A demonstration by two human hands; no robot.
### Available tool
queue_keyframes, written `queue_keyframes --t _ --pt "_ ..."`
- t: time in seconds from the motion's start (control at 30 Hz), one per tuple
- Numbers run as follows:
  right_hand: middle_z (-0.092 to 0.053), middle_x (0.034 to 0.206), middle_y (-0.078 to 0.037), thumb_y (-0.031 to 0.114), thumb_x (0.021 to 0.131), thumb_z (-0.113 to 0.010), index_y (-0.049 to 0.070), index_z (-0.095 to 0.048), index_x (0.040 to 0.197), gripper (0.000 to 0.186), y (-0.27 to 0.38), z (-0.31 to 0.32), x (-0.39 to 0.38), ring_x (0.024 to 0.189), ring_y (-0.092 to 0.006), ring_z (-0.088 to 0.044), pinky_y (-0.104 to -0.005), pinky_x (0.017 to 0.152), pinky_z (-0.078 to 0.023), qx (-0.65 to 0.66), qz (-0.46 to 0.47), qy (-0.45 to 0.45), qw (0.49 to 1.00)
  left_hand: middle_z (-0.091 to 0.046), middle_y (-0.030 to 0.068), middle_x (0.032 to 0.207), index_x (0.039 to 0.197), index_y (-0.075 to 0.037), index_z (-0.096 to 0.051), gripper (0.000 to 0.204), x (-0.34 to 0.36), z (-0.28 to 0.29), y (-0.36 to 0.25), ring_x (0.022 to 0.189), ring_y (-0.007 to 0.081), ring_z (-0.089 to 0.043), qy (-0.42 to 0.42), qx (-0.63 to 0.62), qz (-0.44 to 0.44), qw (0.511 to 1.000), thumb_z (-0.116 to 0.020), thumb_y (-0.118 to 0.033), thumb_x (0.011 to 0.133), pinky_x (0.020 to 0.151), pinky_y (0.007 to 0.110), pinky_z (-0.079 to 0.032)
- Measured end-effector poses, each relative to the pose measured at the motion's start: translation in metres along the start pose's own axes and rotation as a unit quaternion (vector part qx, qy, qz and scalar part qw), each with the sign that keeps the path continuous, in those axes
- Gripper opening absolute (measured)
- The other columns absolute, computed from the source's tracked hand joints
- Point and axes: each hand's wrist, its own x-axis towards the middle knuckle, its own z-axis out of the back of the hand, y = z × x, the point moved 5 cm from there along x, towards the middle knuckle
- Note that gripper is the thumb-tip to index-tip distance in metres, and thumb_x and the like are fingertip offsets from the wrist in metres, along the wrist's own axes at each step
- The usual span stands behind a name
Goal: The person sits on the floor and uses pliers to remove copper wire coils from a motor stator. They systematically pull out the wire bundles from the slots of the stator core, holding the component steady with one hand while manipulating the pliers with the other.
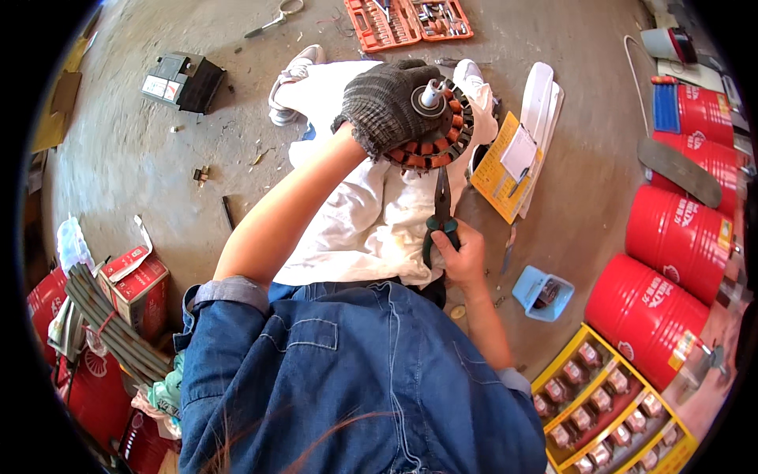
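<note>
My left hand [387,107], in a dark grey knit glove, is closed over a round motor stator [437,148] with copper windings and black outer teeth. From the stator's hub a pale axle [432,93] sticks up beside my gloved fingers. The stator rests at my white-covered lap [355,205]. Bare, my right hand [464,254] grips long-nose pliers [444,201] with dark green handles. Their jaws point away from me, and the tip meets or nearly meets the near rim of the windings; I cannot tell which.
Beyond my legs lie an orange socket-set case [407,28] and, left, a black battery [193,81]. To the right are a yellow board [493,186], a blue plastic container [559,300], red drums [647,312] and a yellow divided tray [604,379]. Bundled hoses [110,320] lie lower left.
</note>
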Motion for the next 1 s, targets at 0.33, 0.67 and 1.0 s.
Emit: queue_keyframes --t 0.33,0.67,1.0 --pt "-0.065 0.085 -0.008 0.028 0.095 -0.061 -0.002 -0.066 0.098 0.031 0.000 -0.006 -0.003 0.076 -0.0167 -0.061 -0.0293 0.068 -0.047 0.137 -0.074 0.062 0.986 -0.069 0.0126 0.114 0.120 -0.010 -0.065 0.059 -0.007 -0.002 0.012 0.101 0.0283 -0.068 -0.007 -0.070 0.078 0.994 -0.075 -0.049 0.077 0.091 0.038 -0.053" --pt "-0.066 0.096 -0.018 0.039 0.104 -0.044 0.003 -0.047 0.077 0.045 0.010 0.015 -0.007 0.080 -0.0219 -0.065 -0.0329 0.072 -0.051 0.366 -0.214 0.194 0.884 -0.065 0.0106 0.120 0.120 -0.013 -0.066 0.069 -0.008 -0.011 0.016 0.100 0.0322 -0.066 -0.050 -0.034 0.002 0.998 -0.082 -0.048 0.062 0.088 0.043 -0.053" --pt "-0.068 0.087 -0.015 0.038 0.102 -0.049 -0.006 -0.058 0.090 0.047 -0.009 0.017 0.005 0.069 -0.0187 -0.064 -0.0302 0.065 -0.052 0.270 -0.202 0.215 0.917 -0.059 0.0113 0.130 0.122 -0.016 -0.061 0.065 -0.009 -0.004 0.000 0.114 0.0332 -0.059 0.009 0.026 -0.018 0.999 -0.081 -0.038 0.065 0.095 0.043 -0.049"
